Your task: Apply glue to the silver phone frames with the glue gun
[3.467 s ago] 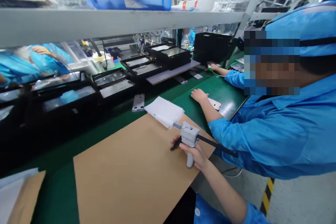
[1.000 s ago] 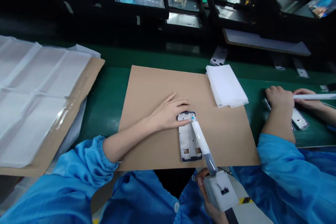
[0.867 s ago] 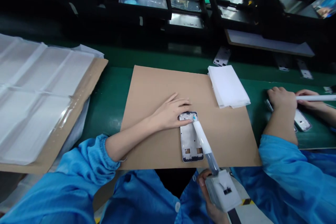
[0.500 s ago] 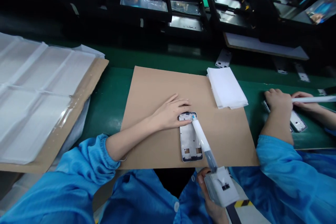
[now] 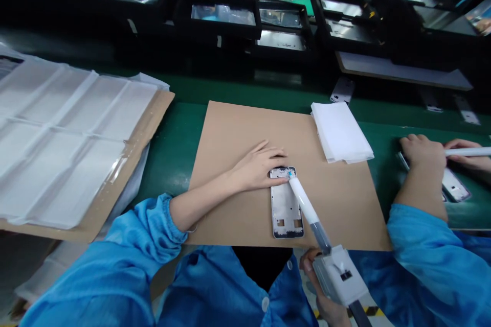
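Note:
A silver phone frame [image 5: 284, 209] with a dark rim and two square cut-outs lies flat on a brown cardboard sheet [image 5: 240, 127]. My left hand [image 5: 259, 167] rests across its upper left edge, fingers stretched out, the thumb lying over the frame. In my right hand [image 5: 324, 291], low at the front edge, is a grey gun-like tool [image 5: 339, 276] with a long white tube [image 5: 304, 199]. The tube's blue tip meets or hovers just over the frame's top right part, by my left thumb; contact cannot be made out. The tool's body partly hides my right fingers.
White folded sheets [image 5: 341, 132] lie at the cardboard's upper right. A translucent compartment tray [image 5: 72, 163] on cardboard stands to the left. At right, a co-worker's hands [image 5: 424, 152] work on similar frames. Black bins [image 5: 220, 15] line the back.
The view has turned slightly left, so everything sits further right in it. My hands, the frame and the tool keep nearly the same positions relative to one another.

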Demonstrator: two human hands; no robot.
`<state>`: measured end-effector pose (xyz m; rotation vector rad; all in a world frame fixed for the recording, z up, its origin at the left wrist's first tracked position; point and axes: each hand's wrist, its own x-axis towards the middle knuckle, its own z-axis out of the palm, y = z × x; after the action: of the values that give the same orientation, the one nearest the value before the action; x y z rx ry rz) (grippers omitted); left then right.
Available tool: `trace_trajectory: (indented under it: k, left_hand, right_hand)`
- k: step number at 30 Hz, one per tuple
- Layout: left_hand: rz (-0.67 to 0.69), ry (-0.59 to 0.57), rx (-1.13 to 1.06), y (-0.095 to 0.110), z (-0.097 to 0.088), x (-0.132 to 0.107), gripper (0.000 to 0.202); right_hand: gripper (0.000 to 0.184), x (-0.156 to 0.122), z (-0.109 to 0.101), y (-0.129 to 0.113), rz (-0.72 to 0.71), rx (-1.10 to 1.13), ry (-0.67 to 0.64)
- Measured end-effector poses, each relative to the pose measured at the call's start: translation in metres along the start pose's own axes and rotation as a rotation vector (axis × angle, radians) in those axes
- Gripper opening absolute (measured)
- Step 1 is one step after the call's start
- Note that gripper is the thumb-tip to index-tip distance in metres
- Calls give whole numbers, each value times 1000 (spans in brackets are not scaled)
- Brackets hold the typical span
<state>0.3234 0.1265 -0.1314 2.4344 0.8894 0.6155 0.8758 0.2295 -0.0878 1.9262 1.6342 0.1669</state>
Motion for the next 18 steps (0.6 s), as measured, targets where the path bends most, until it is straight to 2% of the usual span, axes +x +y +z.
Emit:
trace_trajectory:
  k: [7,18]
  left_hand:
    - [21,18,6,-3,0,0,37]
    - [-12,2,-8,-2,-1,1,38]
  right_hand:
    - [52,1,-3,1,10,90,-11]
    - [47,3,0,1,6,-59,11]
